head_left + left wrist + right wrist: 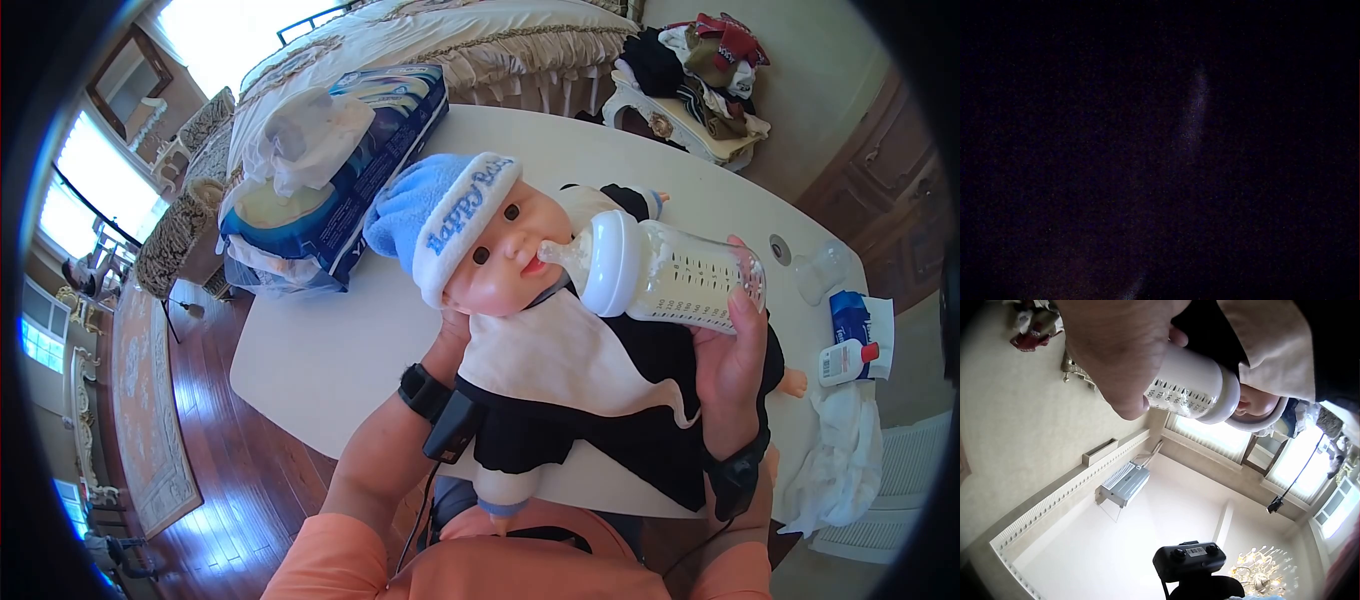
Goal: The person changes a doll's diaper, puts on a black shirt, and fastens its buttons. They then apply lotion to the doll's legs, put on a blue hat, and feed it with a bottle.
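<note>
A baby doll (508, 250) in a blue and white knit hat (420, 215) lies over the person's left forearm. Its clothes are black, with a cream bib (560, 350) on the chest. The left hand (456, 326) supports the doll's head from beneath, its fingers hidden. In the right hand (728, 375) is a baby bottle (690, 275) with white contents, gripped near its base. The bottle lies tilted with its nipple (556, 254) at the doll's mouth. The right wrist view shows fingers around the bottle (1188, 381); the left wrist view is nearly black.
A white table (300, 360) spreads beneath the doll. Blue diaper packaging (340, 200) stands at the back left. Along the right edge are a small white bottle with a red cap (846, 362), a blue packet (850, 315) and white cloth (840, 450). Clothes (700, 75) pile up behind.
</note>
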`<action>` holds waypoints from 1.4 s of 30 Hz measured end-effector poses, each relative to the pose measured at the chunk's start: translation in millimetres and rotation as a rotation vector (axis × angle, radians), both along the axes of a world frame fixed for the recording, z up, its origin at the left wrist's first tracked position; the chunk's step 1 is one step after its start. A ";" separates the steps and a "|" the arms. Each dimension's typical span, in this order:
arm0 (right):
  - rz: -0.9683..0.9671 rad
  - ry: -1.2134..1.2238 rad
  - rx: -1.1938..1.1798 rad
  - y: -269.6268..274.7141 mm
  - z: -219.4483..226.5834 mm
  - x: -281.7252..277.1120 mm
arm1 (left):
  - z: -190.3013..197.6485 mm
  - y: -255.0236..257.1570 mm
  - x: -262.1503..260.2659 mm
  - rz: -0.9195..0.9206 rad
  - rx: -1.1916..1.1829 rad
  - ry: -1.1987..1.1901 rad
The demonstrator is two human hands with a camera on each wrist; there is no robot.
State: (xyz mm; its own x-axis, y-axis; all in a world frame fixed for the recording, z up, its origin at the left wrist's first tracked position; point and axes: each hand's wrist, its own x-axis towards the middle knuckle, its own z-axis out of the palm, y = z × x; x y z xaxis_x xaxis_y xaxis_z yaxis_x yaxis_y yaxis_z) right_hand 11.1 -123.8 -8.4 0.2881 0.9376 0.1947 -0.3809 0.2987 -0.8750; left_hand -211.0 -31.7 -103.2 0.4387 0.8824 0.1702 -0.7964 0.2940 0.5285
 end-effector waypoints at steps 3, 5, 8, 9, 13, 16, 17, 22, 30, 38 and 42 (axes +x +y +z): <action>0.006 0.000 0.006 0.0 -0.6 0.7 | 10.2 -4.0 3.2 -0.026 -0.038 -0.035; 0.010 0.000 0.007 0.1 -0.5 0.4 | 15.6 -5.5 3.7 -0.011 -0.056 0.002; -0.004 -0.005 0.005 0.2 0.1 -0.3 | 22.5 -8.1 5.6 -0.017 -0.099 -0.008; 0.003 -0.007 0.006 0.1 0.0 0.1 | 19.9 -6.9 4.7 -0.016 -0.100 -0.008; -0.001 -0.003 0.004 0.1 0.6 -1.0 | 11.1 -3.0 1.3 -0.055 -0.104 -0.059; 0.004 -0.001 0.006 0.4 0.5 -0.8 | 12.0 -3.8 2.3 -0.051 -0.104 -0.054; 0.004 -0.001 0.006 0.4 0.9 -1.2 | 12.7 -4.1 2.7 -0.048 -0.108 -0.055; 0.007 0.006 0.005 0.1 1.4 -1.7 | 7.2 -1.4 0.9 -0.046 -0.111 -0.046; 0.011 0.011 0.002 0.2 1.7 -1.7 | 9.0 -2.8 2.1 -0.034 -0.079 -0.058; 0.009 0.017 -0.005 0.6 0.7 -0.7 | 12.6 -2.9 2.9 -0.056 -0.145 -0.056; 0.011 0.021 -0.010 0.6 -0.3 0.2 | 13.0 -3.5 4.2 -0.045 -0.166 -0.066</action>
State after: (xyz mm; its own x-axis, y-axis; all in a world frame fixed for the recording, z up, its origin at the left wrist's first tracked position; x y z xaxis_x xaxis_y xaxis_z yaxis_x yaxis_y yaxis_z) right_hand 11.2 -123.2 -8.7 0.2818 0.9425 0.1796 -0.4022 0.2860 -0.8697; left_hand -206.7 -35.2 -90.2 0.4715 0.8802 0.0537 -0.8114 0.4092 0.4173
